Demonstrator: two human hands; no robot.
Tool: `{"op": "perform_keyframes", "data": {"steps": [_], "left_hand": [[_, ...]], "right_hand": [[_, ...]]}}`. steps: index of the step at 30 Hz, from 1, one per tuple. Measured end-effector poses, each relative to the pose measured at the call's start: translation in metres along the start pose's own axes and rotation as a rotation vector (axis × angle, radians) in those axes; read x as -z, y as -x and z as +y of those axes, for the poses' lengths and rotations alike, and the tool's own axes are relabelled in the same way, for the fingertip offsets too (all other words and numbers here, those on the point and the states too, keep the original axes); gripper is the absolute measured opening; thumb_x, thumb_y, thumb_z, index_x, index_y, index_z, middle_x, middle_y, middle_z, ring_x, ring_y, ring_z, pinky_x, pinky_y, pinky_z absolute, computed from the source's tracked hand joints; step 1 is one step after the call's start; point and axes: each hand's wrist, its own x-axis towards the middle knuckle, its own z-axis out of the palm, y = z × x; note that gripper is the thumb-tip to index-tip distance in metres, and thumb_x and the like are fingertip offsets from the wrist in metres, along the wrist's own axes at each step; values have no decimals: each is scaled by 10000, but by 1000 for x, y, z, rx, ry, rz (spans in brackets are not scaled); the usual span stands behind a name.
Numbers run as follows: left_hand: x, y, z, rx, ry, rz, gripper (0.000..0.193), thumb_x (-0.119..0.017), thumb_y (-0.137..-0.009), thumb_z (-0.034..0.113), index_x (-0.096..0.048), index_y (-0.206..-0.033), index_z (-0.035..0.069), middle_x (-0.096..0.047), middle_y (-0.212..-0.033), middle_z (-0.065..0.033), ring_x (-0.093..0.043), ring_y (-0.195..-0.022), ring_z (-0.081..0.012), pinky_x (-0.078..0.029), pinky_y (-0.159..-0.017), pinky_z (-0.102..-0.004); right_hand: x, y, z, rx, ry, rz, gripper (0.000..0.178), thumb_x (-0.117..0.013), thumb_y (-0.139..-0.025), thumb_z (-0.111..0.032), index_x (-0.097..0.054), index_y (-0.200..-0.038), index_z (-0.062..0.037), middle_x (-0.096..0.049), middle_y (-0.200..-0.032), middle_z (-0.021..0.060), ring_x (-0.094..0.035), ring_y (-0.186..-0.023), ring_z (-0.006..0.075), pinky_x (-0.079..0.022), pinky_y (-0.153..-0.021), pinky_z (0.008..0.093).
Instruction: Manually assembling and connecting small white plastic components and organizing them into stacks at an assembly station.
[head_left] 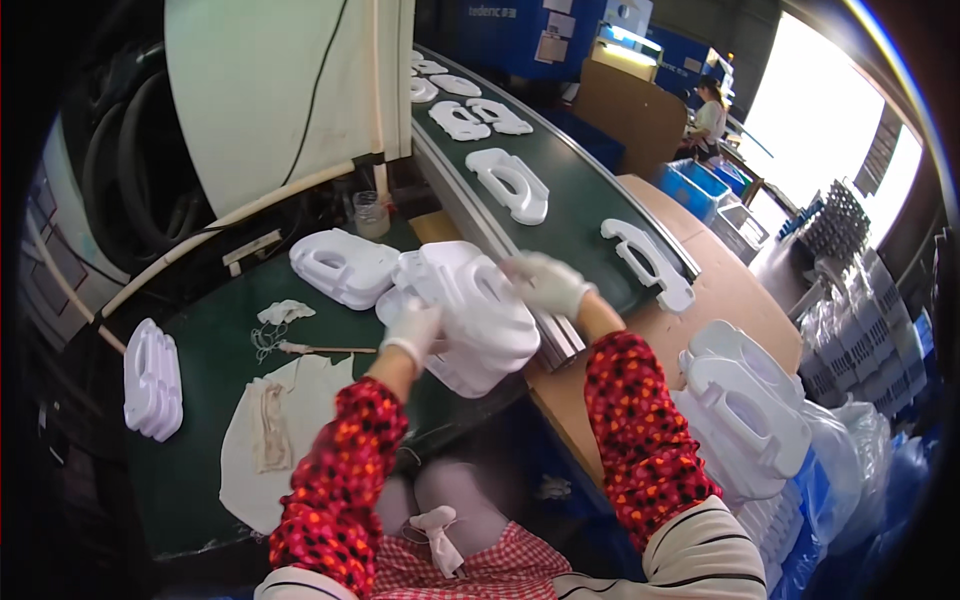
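In front of me is a white moulded plastic shell with an oval handle opening, tilted over other white shells. My left hand, in a pale glove, closes on its near left edge. My right hand, gloved too and slightly blurred, grips the shell's right edge with its fingertips, beside the conveyor's rail. A stack of similar shells lies just to the left, partly covered by the held one. Another stack of white shells stands at the far left of the green table.
White parts lie along a green conveyor belt. Cloth, a thin stick and a jar are on the left. More shells pile up at right on cardboard, near plastic bags. A person sits far back.
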Motion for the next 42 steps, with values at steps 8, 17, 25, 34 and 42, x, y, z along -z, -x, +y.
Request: {"op": "perform_keyframes", "data": {"steps": [8, 17, 25, 34, 42], "left_hand": [[-27, -84, 104, -1135, -977, 247, 375, -509, -750, 31, -580, -1117, 52, -598, -1128, -145, -524, -1114, -318, -427, -954, -402], [-101, -216, 145, -935, -1845, -58, 416, -543, -857, 174, -522, -1269, 118, -536, -1304, -68, -416, -1285, -245, -270, -1058, -483], [-67, -111, 187, -915, -298, -187, 357, -482, -970, 267, -513, -1225, 20, -623, -1037, -143, -606, -980, -251, -488, -837, -358], [-16, 9, 102, -348, 484, -320, 349, -459, -977, 340, -540, -1158, 53, -570, -1127, -88, -575, -1004, -225, -502, -844, -380], [22, 119, -5, -593, -326, 97, 379, -523, -925, 217, -534, -1218, -23, -639, -967, -91, -595, -837, -152, -479, -762, -275]], "right_hand": [[50, 28, 162, -1170, 464, 291, 474, -560, -849, -377, -576, -1232, -99, -557, -1261, 187, -552, -1130, 362, -456, -922, 442], [4, 19, 134, -899, 438, 564, 219, -585, -855, -217, -609, -1016, -70, -608, -1062, 164, -569, -1033, 357, -451, -879, 437], [54, -15, 19, -263, -36, 1049, 249, -598, -841, -123, -617, -1061, -7, -619, -1017, 201, -610, -893, 347, -478, -779, 392], [15, -29, -102, -155, 175, 246, 634, -623, -814, -299, -385, -1341, -37, -616, -1050, 255, -594, -977, 419, -464, -846, 467], [-55, -72, -76, -277, 359, -60, 375, -470, -878, -160, -493, -1222, -13, -614, -1140, 226, -591, -1074, 372, -464, -924, 432]]}}
